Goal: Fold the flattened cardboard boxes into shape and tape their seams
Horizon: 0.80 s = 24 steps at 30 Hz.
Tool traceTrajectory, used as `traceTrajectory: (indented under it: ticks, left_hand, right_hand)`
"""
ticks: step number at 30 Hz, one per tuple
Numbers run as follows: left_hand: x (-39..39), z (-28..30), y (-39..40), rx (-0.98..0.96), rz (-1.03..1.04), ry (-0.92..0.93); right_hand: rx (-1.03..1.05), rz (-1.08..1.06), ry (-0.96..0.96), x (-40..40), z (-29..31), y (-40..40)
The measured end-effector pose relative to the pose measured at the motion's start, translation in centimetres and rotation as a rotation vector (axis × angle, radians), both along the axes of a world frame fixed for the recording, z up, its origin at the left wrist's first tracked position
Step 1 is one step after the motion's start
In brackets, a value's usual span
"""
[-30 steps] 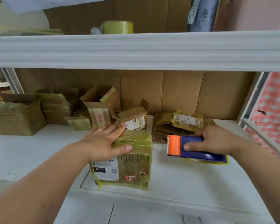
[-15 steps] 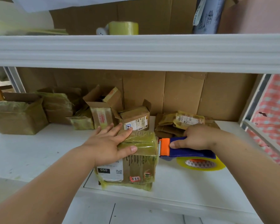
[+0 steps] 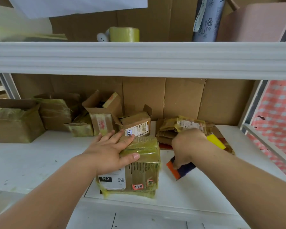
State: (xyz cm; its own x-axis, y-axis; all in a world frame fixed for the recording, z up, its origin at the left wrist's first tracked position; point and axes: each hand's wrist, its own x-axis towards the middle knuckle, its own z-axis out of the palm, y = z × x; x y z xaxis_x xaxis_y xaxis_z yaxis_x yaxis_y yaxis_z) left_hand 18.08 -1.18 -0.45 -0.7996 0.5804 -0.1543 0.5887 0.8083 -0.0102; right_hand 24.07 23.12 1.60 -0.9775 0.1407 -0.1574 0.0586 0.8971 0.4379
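The left hand lies spread flat on top of the taped box (upright near the white shelf's front edge). Just right of it, the right hand grips a tape dispenser, tilted, beside flattened boxes.

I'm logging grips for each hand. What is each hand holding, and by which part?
The right hand grips the tape dispenser by its blue handle. The left hand holds nothing; it presses flat on the taped box.

White shelf, taped box, open boxes (rear left), flattened cardboard
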Motion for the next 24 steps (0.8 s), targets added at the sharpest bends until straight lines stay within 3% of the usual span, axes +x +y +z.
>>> traceTrajectory:
  ticks: [4, 10, 18, 20, 22, 24]
  left_hand:
    - [0.1, 0.1, -0.1, 0.004, 0.002, -0.002]
    - [-0.3, 0.2, 0.1, -0.01, 0.005, -0.029]
    - [-0.4, 0.4, 0.2, -0.039, 0.015, -0.043]
    - [-0.4, 0.3, 0.3, -0.036, 0.016, -0.045]
    - [-0.4, 0.1, 0.2, -0.033, 0.007, -0.046]
    - [-0.4, 0.1, 0.2, -0.031, 0.003, -0.045]
  right_hand:
    - [-0.252, -0.155, 0.07, 0.5, -2.6, 2.1]
    - [-0.216, -0.161, 0.331, 1.4, -6.3, 2.6]
    - [-0.292, -0.262, 0.205, 2.3, -10.4, 2.3]
    - [-0.464, -0.216, 0.38, 2.3, -9.6, 1.9]
    - [-0.847, -0.079, 0.652, 2.5, -8.2, 0.2]
    - [-1.149, 0.106, 0.744, 3.0, -6.9, -2.3]
